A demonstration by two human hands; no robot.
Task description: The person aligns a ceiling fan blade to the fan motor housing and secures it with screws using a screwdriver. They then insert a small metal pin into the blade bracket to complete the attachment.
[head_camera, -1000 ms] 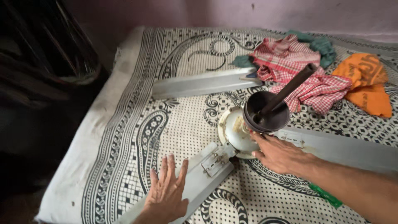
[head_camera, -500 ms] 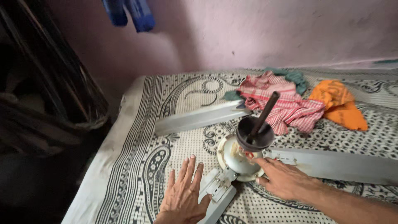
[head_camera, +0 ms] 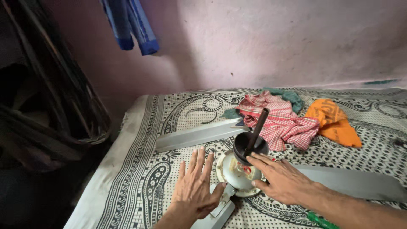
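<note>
A ceiling fan (head_camera: 238, 174) lies dismantled from its mount on the bed, motor housing facing up, roughly in the middle of the black-and-white patterned sheet (head_camera: 140, 178). Its dark down rod (head_camera: 256, 132) rises from a black cup-shaped canopy (head_camera: 248, 145) and leans up and away to the right, toward the wall. The blades run flat along the sheet: one grey blade (head_camera: 197, 135) stretches from the hub out to the left and slightly back, another (head_camera: 352, 182) runs long to the right, and a third (head_camera: 218, 212) points toward the near edge, mostly cut off. The left hand (head_camera: 195, 188) lies open, fingers spread, palm down over the root of that near blade, thumb just beside the motor housing. The right hand (head_camera: 280, 178) is open too, fingers laid flat against the housing's right side below the canopy, not clasping anything. There is a small red mark on the housing between the hands (too small to make out). Behind the fan sit a red-checked cloth (head_camera: 282, 121), a green cloth (head_camera: 290, 96) and an orange cloth (head_camera: 333, 123). A blue garment (head_camera: 131, 25) hangs against the pink wall (head_camera: 275, 42), and something green (head_camera: 320, 220) shows under the right forearm.
</note>
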